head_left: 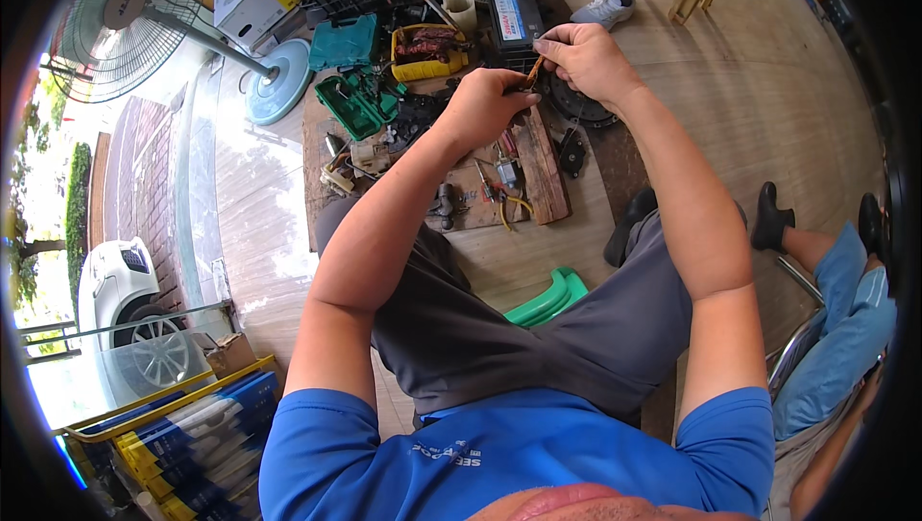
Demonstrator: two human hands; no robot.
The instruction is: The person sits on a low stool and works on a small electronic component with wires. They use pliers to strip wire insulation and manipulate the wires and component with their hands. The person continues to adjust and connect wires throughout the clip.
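Observation:
Both my hands are raised in front of me above a low work board [471, 218]. Thin orange-brown wires [534, 72] run between them. My left hand [482, 106] is closed, thumb and fingers pinching the lower end of the wires near a small dark part I cannot make out. The upper end is pinched between thumb and fingertips of my right hand [588, 58]. Below, a wooden block [547, 175] lies on the board. Yellow-handled pliers [519, 204] and a screwdriver [484, 181] are beside it.
Behind my hands stand a car battery [511, 14] and a yellow container [423, 68] of reddish-brown parts. An open green tool case [348, 103] is at the left, with a standing fan [274, 74] beyond. A green stool [552, 300] shows between my legs. Other people sit at the right and far side.

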